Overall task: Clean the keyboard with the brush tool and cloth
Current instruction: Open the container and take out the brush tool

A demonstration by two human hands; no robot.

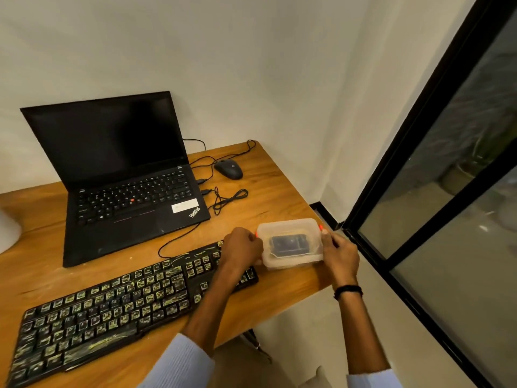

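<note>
Cleaning has not begun, judging by the keys. The black keyboard (112, 312), lying slantwise across the lower left of the frame, is streaked all over with yellowish-green grime, and no patch of it looks wiped.

Just right of centre, at the keyboard's right end, both hands are on a lidded translucent plastic container (291, 243). The left hand (243, 247) has its fingers curled against the container's left end, and the right hand (340, 254) grips the right end, its fingertips by a small red clip. A dark boxy object (288, 243) shows through the lid (it may be the brush tool, but the plastic blurs it too much to say). Whether the container rests on the wooden desk (279, 197) or is held just above it I cannot tell.

No cloth is visible anywhere. So the step in hand looks like getting the container open. Taking out the tool, brushing between the keys and wiping with the cloth are all left to do.

An open ThinkPad laptop (117, 169) with a dark screen sits at centre left, and a wired mouse (228, 168) lies just right of it.
</note>
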